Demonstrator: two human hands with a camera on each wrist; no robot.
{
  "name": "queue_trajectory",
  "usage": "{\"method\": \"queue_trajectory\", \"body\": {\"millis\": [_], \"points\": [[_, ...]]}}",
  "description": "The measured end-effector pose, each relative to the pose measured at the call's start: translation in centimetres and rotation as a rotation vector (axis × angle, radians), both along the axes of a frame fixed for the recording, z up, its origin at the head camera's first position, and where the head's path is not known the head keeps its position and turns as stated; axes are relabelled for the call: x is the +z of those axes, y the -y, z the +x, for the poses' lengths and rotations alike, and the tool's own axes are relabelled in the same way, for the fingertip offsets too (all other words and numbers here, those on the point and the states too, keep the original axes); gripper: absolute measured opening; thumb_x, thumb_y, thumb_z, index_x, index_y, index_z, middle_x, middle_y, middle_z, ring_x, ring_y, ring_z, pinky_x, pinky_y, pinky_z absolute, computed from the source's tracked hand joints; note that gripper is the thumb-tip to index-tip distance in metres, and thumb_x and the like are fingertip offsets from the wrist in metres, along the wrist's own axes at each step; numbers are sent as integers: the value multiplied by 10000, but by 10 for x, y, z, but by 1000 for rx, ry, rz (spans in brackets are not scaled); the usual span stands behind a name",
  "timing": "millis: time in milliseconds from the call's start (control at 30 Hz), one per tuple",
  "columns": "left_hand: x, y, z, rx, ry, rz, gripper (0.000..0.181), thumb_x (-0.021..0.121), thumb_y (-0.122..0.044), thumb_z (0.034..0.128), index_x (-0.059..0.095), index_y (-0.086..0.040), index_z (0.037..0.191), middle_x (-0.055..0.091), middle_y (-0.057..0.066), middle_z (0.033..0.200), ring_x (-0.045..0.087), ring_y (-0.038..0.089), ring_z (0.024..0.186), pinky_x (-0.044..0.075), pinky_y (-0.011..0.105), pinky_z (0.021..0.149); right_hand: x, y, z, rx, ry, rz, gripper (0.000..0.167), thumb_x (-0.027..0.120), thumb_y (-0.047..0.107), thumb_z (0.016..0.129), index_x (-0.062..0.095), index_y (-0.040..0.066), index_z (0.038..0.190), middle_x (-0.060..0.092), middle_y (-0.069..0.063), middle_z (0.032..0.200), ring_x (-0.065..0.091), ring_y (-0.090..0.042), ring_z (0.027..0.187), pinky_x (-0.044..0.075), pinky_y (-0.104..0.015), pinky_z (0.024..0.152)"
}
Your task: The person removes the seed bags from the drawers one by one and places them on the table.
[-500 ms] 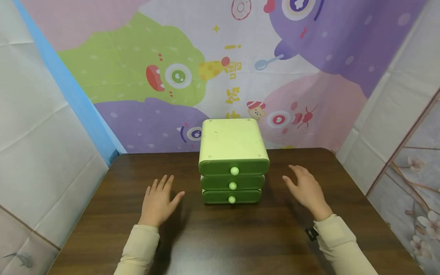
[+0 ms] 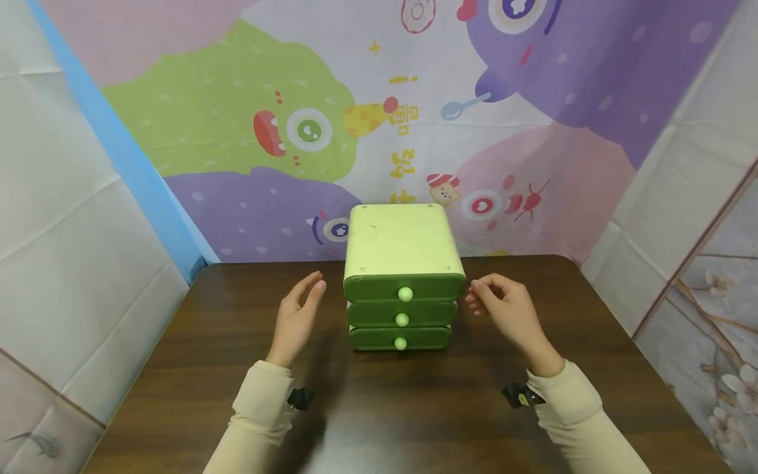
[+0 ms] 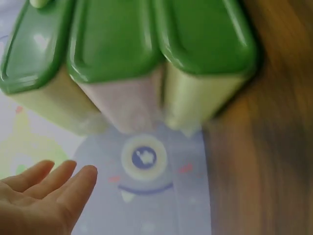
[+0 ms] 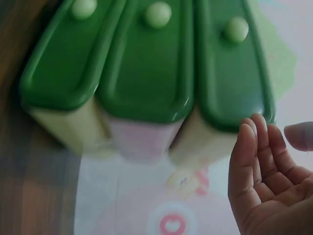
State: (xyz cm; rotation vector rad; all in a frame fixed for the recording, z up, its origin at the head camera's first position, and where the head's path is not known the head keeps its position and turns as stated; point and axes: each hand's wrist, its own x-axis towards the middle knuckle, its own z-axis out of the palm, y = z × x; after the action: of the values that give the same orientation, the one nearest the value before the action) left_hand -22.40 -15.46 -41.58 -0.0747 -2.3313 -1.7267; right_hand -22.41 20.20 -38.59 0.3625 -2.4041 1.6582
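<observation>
A small cabinet [image 2: 403,240] with a pale yellow-green top and three dark green drawers stands on the table; each drawer front carries a round light green knob [image 2: 405,294]. All three drawers look closed. To its left the left hand [image 2: 295,319] is raised, fingers relaxed and apart from it, holding nothing. Close by the cabinet's right side is the right hand [image 2: 508,316], fingers loosely bent and empty; whether the fingertips touch the side I cannot tell. The left wrist view shows the left hand [image 3: 49,196] below the drawers, and the right wrist view the right hand [image 4: 274,176] near the top drawer's end.
The brown wooden table [image 2: 379,408] reaches back to a cartoon-printed cloth [image 2: 237,118]. Pale panels [image 2: 71,217] stand at the left, and flower-patterned tiles [image 2: 710,329] at the right. Both wrists wear dark straps.
Both hands have moved inward toward the cabinet and turned so the palms face it more. The spread fingers have drawn together. The cabinet stands as before.
</observation>
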Motion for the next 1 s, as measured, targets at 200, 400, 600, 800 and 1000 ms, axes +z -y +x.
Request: {"method": "queue_trajectory", "body": {"millis": [200, 400, 600, 800, 1000], "points": [[11, -19, -10, -107, 50, 221, 596, 511, -388, 1019, 368, -82, 1510, 385, 118, 1548, 402, 266, 1412, 385, 409, 1156, 5, 26, 6, 117, 92, -71, 303, 568, 169, 1005, 656, -120, 983, 714, -199, 860, 704, -103, 710, 616, -310, 641], [18, -34, -16, -168, 88, 349, 708, 518, -400, 1012, 225, -60, 1559, 280, 137, 1596, 306, 266, 1467, 342, 430, 1182, -2, 50, 5, 213, 197, -82, 335, 557, 190, 1011, 664, -119, 1086, 720, -241, 957, 715, -131, 763, 618, -308, 667], [22, -44, -21, -154, 122, 374, 725, 518, -391, 1012, 199, -44, 1563, 262, 159, 1601, 284, 282, 1474, 309, 463, 1194, -12, 69, 2, 245, 251, -74, 360, 564, 216, 1008, 669, -108, 1125, 719, -254, 982, 723, -191, 797, 620, -323, 662], [22, -50, -27, -113, 164, 365, 723, 551, -371, 999, 236, -31, 1553, 267, 150, 1603, 273, 285, 1475, 280, 463, 1207, -18, 84, -1, 224, 283, -110, 382, 585, 253, 997, 682, -104, 1094, 721, -249, 964, 721, -202, 778, 618, -319, 652], [19, -53, -30, -113, 192, 442, 663, 541, -340, 1005, 290, -31, 1536, 370, 153, 1551, 496, 227, 1296, 463, 354, 1061, -21, 92, -2, 181, 305, -130, 410, 584, 318, 995, 705, -63, 1082, 738, -202, 934, 722, -185, 738, 619, -325, 642]]}}
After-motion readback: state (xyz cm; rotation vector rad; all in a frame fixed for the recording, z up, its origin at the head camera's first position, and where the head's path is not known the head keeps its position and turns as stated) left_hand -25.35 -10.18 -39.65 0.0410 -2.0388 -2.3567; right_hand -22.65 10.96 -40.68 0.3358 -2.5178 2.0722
